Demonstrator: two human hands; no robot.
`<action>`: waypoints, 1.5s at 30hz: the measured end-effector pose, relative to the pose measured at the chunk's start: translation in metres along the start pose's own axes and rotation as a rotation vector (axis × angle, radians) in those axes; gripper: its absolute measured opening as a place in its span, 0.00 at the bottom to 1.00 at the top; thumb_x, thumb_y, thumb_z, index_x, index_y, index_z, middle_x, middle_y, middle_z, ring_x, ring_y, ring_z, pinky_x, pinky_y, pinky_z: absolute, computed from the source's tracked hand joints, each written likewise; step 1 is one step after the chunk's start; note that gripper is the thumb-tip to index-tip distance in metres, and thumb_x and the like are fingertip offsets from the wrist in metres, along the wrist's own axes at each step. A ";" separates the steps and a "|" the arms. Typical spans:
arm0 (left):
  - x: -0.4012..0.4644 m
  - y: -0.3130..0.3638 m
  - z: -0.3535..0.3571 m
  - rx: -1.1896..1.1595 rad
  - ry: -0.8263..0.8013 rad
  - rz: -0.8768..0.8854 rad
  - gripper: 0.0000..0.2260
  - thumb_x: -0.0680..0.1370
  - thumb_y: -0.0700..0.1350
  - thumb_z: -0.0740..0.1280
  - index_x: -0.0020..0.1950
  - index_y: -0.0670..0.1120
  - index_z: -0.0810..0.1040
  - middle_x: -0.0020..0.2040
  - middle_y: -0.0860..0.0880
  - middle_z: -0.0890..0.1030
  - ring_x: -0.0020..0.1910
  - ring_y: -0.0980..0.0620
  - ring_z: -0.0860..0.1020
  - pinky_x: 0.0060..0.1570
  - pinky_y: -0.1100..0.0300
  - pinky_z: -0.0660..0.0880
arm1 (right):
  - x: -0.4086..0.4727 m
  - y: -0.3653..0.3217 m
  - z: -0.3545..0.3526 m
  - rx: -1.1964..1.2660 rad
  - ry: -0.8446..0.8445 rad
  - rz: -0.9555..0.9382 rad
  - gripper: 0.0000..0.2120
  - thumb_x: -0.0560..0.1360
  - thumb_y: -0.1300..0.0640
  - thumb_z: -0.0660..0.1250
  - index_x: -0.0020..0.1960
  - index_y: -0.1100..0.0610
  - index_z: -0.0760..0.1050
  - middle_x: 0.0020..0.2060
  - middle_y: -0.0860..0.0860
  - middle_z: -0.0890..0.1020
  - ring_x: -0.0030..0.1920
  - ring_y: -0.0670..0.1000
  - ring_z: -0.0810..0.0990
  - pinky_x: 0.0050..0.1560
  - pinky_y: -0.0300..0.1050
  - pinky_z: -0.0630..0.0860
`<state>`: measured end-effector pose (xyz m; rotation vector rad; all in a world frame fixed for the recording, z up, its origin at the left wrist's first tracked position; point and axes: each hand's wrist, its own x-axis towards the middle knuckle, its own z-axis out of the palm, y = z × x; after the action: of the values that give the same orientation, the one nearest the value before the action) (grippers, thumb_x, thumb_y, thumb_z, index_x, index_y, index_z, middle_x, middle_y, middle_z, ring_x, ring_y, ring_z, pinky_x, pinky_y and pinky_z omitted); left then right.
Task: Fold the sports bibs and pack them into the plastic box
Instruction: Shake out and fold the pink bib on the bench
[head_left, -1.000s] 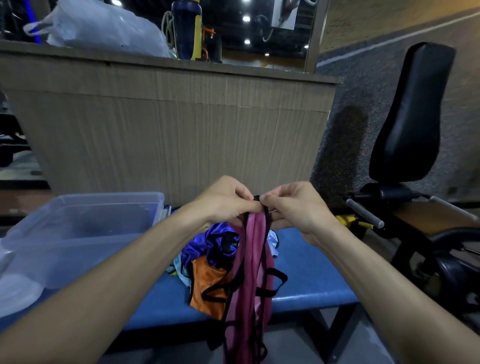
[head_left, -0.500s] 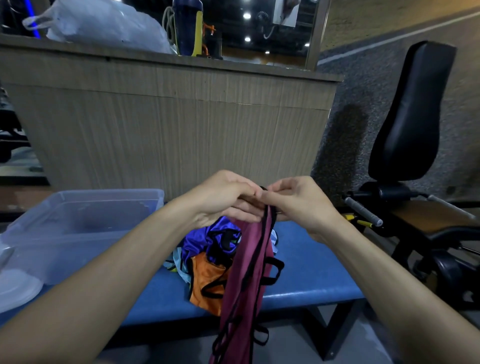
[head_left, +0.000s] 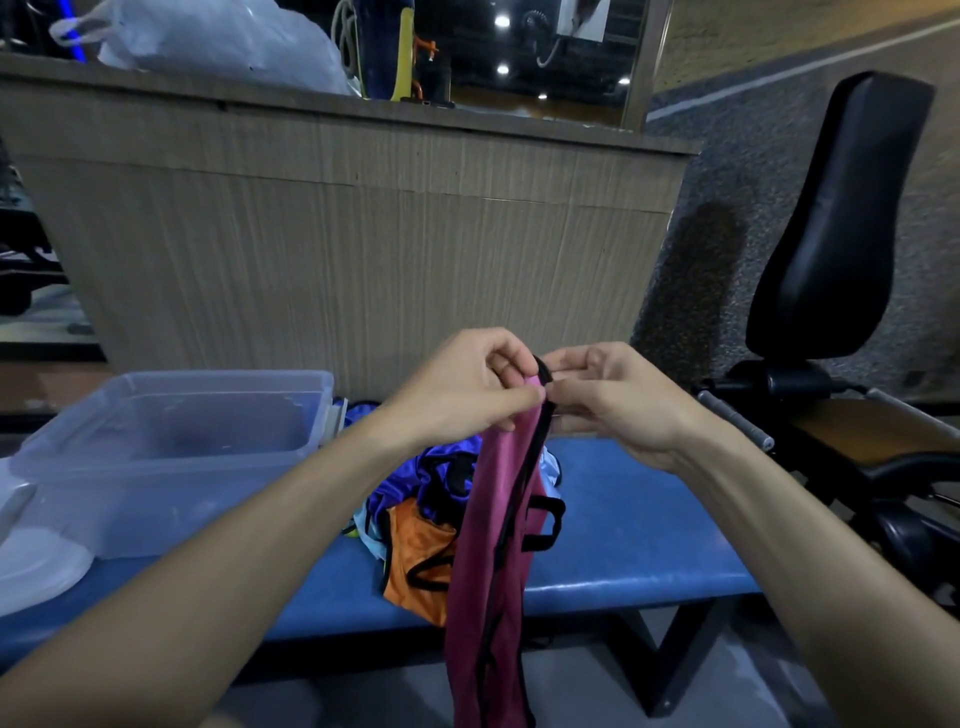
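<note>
A magenta sports bib (head_left: 491, 561) with black trim hangs down in front of the blue bench (head_left: 639, 551). My left hand (head_left: 467, 387) and my right hand (head_left: 608, 395) meet at its top edge, and both pinch the black-trimmed hem there. Behind the hanging bib, a heap of other bibs (head_left: 415, 499) in purple, orange and light blue lies on the bench. The clear plastic box (head_left: 171, 457) stands open at the bench's left end, with nothing visible inside it.
A pale lid (head_left: 36, 566) lies in front of the box at the far left. A wood-grain counter (head_left: 337, 234) rises behind the bench, with a plastic bag (head_left: 208, 41) on top. A black padded gym machine (head_left: 831, 234) stands on the right.
Both hands have kept pinching the bib's top edge and lifted it slightly. The hanging bib has swung and twisted a little to the left.
</note>
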<state>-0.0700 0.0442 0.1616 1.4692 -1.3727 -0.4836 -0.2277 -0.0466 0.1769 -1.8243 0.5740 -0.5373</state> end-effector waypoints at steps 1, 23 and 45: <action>0.000 -0.001 0.002 0.081 0.026 0.038 0.09 0.73 0.39 0.77 0.49 0.42 0.79 0.37 0.48 0.81 0.31 0.54 0.79 0.34 0.60 0.78 | 0.000 0.000 0.000 0.003 0.000 0.001 0.10 0.80 0.71 0.62 0.58 0.68 0.79 0.53 0.70 0.82 0.52 0.61 0.83 0.65 0.61 0.77; -0.005 -0.009 0.020 0.357 0.182 0.187 0.17 0.68 0.48 0.79 0.50 0.51 0.75 0.37 0.52 0.80 0.35 0.57 0.77 0.37 0.62 0.76 | 0.008 0.006 0.007 0.004 0.077 -0.050 0.13 0.75 0.76 0.60 0.49 0.64 0.81 0.45 0.71 0.83 0.45 0.61 0.76 0.56 0.66 0.76; -0.042 -0.023 -0.033 0.171 0.127 0.308 0.11 0.73 0.45 0.74 0.53 0.50 0.78 0.44 0.52 0.79 0.43 0.50 0.79 0.44 0.49 0.77 | -0.011 -0.028 -0.072 -0.480 -0.174 -0.301 0.07 0.75 0.61 0.73 0.51 0.63 0.82 0.46 0.59 0.87 0.46 0.55 0.85 0.52 0.47 0.81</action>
<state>-0.0423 0.0913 0.1412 1.3657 -1.5334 -0.0774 -0.2764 -0.0841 0.2246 -2.4100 0.3248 -0.4573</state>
